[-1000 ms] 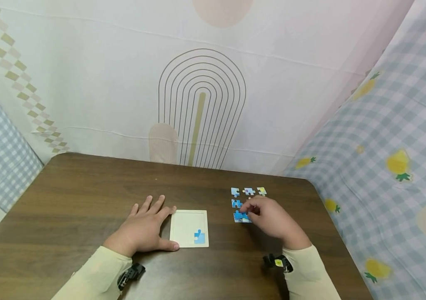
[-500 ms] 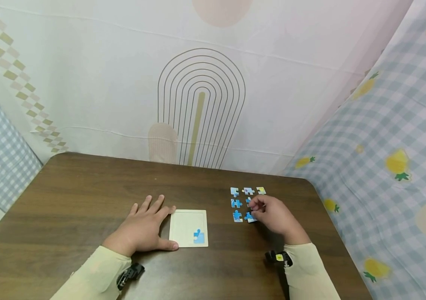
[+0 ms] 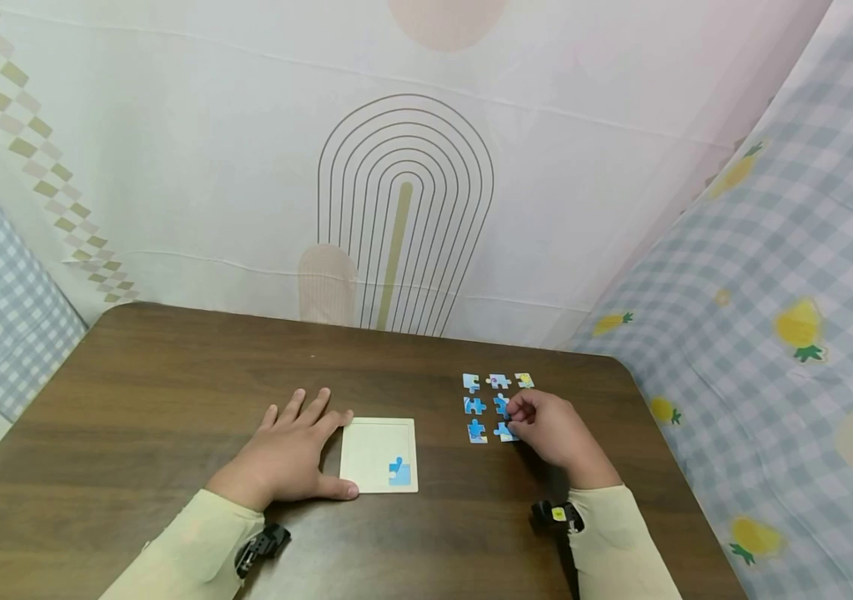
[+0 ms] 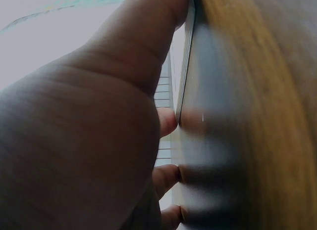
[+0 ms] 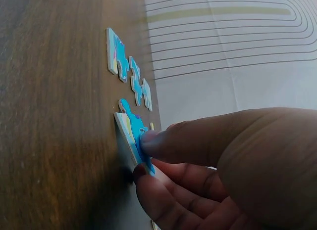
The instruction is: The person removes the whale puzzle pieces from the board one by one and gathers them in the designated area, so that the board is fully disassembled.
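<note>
My left hand [image 3: 279, 458] lies spread on the table, its thumb and index finger touching the left edge of a pale square puzzle tray [image 3: 366, 442]. One blue jigsaw piece [image 3: 399, 473] sits in the tray's lower right corner. To the right, my right hand [image 3: 555, 435] pinches another blue jigsaw piece [image 5: 131, 131] between thumb and finger. In the right wrist view that piece is tilted, one edge by the tabletop. Beside it lie a blue-and-white piece [image 3: 476, 431] and a blue piece [image 3: 501, 405]. The hand hides whatever is under its palm.
More loose jigsaw pieces lie in rows: a blue one [image 3: 474, 406], and a back row with a pale blue [image 3: 471, 382], a lilac [image 3: 498, 381] and a yellowish piece [image 3: 524, 380]. Behind the brown table [image 3: 208, 358] hangs a patterned cloth [image 3: 246, 167].
My right hand has shifted slightly right, and the bottom-row piece at its fingers now stands apart from its left neighbour. The left hand and tray have stayed in place.
</note>
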{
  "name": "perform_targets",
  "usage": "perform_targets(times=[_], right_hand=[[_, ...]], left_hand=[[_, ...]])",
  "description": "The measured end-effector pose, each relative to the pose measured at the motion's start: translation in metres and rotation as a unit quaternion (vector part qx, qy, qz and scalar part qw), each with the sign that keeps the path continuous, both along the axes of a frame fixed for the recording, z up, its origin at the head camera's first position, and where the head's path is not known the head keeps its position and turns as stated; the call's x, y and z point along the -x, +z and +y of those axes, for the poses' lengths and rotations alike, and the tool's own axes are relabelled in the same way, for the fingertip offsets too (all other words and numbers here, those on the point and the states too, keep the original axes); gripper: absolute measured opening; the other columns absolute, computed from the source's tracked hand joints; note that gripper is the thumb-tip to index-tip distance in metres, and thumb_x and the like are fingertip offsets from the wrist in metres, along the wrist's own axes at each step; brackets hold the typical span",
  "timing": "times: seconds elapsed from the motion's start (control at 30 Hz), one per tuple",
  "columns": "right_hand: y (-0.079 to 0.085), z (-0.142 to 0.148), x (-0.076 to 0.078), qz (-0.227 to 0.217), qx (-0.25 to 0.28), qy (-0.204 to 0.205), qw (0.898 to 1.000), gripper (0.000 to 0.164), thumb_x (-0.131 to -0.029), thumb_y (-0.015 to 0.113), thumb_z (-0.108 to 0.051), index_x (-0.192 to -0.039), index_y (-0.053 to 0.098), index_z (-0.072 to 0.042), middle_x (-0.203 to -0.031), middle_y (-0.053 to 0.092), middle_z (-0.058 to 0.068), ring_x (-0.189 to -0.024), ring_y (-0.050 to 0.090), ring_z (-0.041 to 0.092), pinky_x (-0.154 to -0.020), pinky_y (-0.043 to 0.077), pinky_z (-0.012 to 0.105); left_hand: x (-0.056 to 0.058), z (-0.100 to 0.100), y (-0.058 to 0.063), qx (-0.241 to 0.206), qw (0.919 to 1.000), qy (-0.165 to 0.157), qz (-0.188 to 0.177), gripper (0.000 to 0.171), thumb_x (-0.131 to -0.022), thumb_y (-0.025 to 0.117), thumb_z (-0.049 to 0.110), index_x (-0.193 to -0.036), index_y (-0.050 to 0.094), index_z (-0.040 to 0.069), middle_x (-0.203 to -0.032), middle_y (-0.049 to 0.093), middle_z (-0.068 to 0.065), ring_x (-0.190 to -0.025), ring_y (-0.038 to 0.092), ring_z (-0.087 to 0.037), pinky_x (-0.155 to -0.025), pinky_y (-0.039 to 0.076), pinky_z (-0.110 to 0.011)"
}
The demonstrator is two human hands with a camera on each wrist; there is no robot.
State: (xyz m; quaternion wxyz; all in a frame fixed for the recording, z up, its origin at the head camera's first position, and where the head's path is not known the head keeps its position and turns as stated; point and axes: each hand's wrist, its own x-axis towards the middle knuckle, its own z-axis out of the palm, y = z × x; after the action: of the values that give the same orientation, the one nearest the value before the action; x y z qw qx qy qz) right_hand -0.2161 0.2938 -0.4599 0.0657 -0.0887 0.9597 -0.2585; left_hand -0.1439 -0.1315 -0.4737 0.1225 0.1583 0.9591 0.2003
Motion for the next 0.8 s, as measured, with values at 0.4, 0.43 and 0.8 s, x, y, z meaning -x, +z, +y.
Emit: perform_targets(times=[0.4,0.43,0.8], right_hand=[[-0.004,-0.004,0.001,0.008,-0.018,-0.004,1.0,0.011,-0.099,0.082,-0.004,-0.104,0.075,-0.01,-0.095,0.074,0.001,-0.089,0.066,0.015,-0.083,0.059,0.037],[-0.003,-0.005,0.001,0.007,-0.018,-0.004,1.0,0.011,-0.099,0.082,-0.004,-0.104,0.075,-0.01,-0.095,0.073,0.001,-0.089,0.066,0.015,-0.082,0.059,0.037],[0.008,-0.009,-0.005,0.012,-0.034,-0.006,0.999,0.007,-0.104,0.081,-0.012,-0.108,0.075,-0.011,-0.096,0.074,0.001,-0.087,0.065,0.016,-0.082,0.059,0.039]], left_hand=[[0.0,0.0,0.0,0.0,1.0,-0.001,0.003,0.117,-0.077,0.086,0.086,-0.171,0.05,0.025,-0.186,0.024,-0.022,-0.171,0.017,-0.06,-0.129,0.019,-0.086],[0.0,0.0,0.0,0.0,1.0,-0.001,0.003,0.117,-0.077,0.086,0.086,-0.171,0.049,0.025,-0.187,0.024,-0.022,-0.171,0.017,-0.06,-0.129,0.019,-0.086],[0.0,0.0,0.001,0.0,1.0,-0.001,-0.001,0.118,-0.078,0.086,0.085,-0.172,0.049,0.025,-0.187,0.023,-0.022,-0.171,0.016,-0.06,-0.13,0.018,-0.086]])
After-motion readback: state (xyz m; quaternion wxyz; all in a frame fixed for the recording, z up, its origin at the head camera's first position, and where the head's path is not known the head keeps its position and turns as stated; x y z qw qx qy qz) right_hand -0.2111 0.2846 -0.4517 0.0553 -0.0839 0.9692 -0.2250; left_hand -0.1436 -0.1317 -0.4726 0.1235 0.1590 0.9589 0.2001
